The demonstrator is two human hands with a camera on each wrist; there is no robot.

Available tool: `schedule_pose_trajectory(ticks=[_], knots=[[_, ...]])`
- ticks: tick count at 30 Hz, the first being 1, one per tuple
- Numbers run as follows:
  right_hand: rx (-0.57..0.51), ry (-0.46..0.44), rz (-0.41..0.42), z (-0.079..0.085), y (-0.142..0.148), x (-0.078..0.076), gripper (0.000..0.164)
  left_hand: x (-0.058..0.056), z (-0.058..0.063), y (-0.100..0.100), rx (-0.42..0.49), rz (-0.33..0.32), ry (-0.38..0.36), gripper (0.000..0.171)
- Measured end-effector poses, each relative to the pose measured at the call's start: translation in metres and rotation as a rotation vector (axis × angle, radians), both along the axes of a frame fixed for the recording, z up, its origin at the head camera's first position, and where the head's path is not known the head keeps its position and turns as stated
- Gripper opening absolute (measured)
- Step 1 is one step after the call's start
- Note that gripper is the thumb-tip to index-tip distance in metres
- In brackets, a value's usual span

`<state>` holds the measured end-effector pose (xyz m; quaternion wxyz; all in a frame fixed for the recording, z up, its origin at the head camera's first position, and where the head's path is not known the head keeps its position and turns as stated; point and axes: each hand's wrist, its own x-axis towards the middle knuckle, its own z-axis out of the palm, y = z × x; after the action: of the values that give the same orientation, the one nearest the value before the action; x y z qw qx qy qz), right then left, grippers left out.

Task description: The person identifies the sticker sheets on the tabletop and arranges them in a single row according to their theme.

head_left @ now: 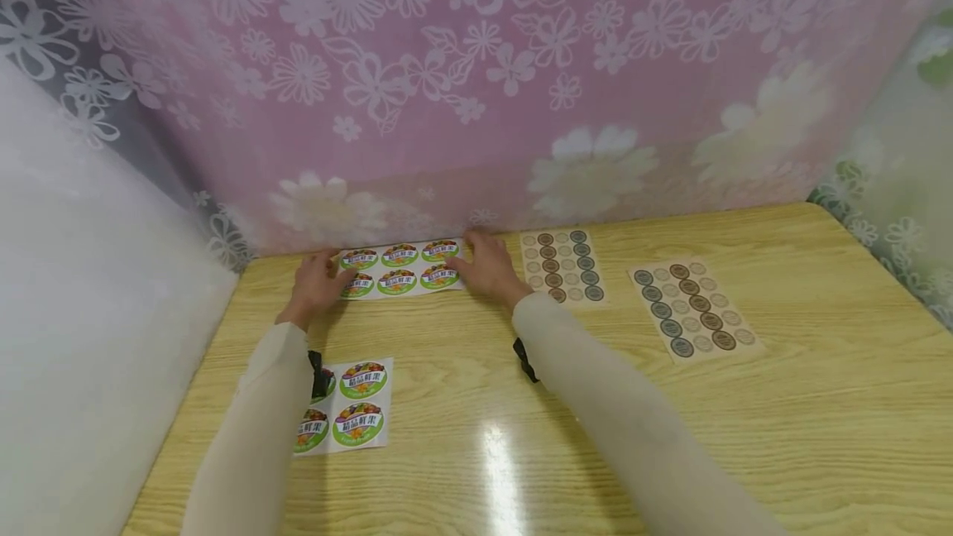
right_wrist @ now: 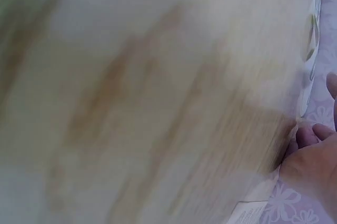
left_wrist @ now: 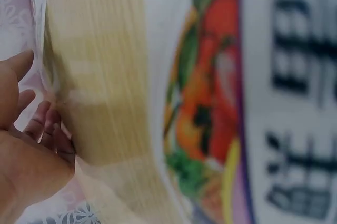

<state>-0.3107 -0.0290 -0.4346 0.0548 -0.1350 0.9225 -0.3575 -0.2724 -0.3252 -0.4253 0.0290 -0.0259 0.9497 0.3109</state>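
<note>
A white sheet of fruit stickers [head_left: 407,282], printed with colourful ovals, lies at the table's back edge against the pink cloth. My left hand [head_left: 316,281] holds its left end, the thumb over the printed face and the other fingers curled at the edge. At the opposite end my right hand [head_left: 487,270] grips it likewise, thumb over the stickers. From the right wrist, the sheet [right_wrist: 314,39] shows edge-on and slightly wavy beside the curled fingers [right_wrist: 305,137]. A second fruit sticker sheet [head_left: 389,404] lies nearer, partly covered by the left sleeve.
Right of my right hand lies a beige sheet of round brown and grey stickers [head_left: 570,265]. Farther right is another such sheet [head_left: 692,308], set at an angle. Pink flowered cloth [head_left: 447,147] hangs behind the wooden table [head_left: 447,404]; a white surface [head_left: 89,288] borders the left side.
</note>
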Motion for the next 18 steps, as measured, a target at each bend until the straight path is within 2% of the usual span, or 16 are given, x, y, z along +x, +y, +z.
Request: schedule_pose_trajectory(ticks=[4,7,12,18], knots=[[0.033,-0.026,0.007,0.002,-0.001,-0.002,0.064,-0.004,0.000,0.001,-0.040,0.034,-0.029,0.066],[0.097,-0.048,0.005,0.004,-0.004,-0.002,0.069,-0.007,-0.001,0.001,-0.074,0.041,-0.047,0.068],[0.209,-0.081,-0.015,0.005,-0.009,-0.001,0.078,-0.010,-0.002,0.002,-0.082,0.031,-0.072,0.069],[0.262,-0.085,0.007,0.006,-0.011,-0.003,0.080,-0.013,-0.002,0.000,-0.082,0.007,-0.079,0.071]])
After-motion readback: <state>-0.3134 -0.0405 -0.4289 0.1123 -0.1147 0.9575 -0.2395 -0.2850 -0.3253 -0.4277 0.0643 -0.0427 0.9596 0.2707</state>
